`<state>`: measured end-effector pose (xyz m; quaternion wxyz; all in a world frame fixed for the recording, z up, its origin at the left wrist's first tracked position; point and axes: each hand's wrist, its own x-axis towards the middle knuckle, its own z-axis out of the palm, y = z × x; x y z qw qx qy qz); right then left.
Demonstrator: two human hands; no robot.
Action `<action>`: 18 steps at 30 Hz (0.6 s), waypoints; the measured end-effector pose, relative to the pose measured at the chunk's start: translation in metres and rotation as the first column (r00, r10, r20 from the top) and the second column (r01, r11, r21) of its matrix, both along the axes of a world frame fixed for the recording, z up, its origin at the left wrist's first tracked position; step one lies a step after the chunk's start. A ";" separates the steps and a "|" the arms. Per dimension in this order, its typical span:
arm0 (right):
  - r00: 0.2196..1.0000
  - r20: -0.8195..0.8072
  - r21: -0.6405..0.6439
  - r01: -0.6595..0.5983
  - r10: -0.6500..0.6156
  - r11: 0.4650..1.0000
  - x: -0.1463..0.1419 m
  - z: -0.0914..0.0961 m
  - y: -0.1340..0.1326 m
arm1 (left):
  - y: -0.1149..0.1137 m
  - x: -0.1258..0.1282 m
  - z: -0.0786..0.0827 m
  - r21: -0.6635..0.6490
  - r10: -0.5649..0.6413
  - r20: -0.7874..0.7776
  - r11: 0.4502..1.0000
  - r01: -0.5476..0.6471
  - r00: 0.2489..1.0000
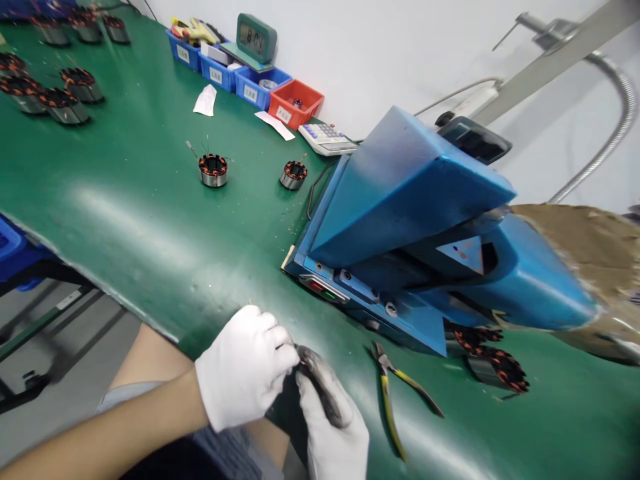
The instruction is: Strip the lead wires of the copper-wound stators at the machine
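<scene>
Both my hands wear white gloves and meet at the near edge of the green table (pixel 140 220). My left hand (pixel 245 367) is curled, its fingers pinching something small and dark. My right hand (pixel 333 417), with grimy fingertips, is closed against the same spot. The thing between them is mostly hidden; I cannot make it out. Yellow-handled pliers (pixel 393 400) lie just right of my right hand. A blue machine (pixel 410 227) stands beyond them, with wound motor stators (pixel 493 363) at its front.
Two stators (pixel 213 169) (pixel 293 175) stand mid-table, several more at the far left (pixel 65 100). Blue bins (pixel 220 70) and a red bin (pixel 296 101), a clock (pixel 257 37), a calculator (pixel 327 139) and paper slips line the back wall.
</scene>
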<state>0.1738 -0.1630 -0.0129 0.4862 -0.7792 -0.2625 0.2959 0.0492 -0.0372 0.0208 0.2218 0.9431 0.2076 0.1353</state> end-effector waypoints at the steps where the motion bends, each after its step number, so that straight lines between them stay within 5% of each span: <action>1: 0.999 0.015 0.018 -0.030 0.030 0.999 0.001 0.000 0.002 | 0.000 0.000 0.000 -0.003 0.000 0.008 1.000 0.000 1.000; 8: 0.965 0.015 0.033 -0.261 0.261 0.965 0.016 0.007 0.012 | 0.003 -0.002 0.000 0.016 -0.016 0.041 1.000 0.015 0.999; 13: 0.987 -0.154 -0.039 -0.047 0.041 0.998 0.014 0.010 0.016 | 0.003 -0.002 -0.001 0.001 -0.012 0.040 1.000 0.012 0.999; 18: 0.930 -0.358 0.001 0.085 -0.079 0.996 0.004 0.002 0.020 | 0.001 -0.003 -0.004 0.020 -0.009 0.035 1.000 0.008 0.999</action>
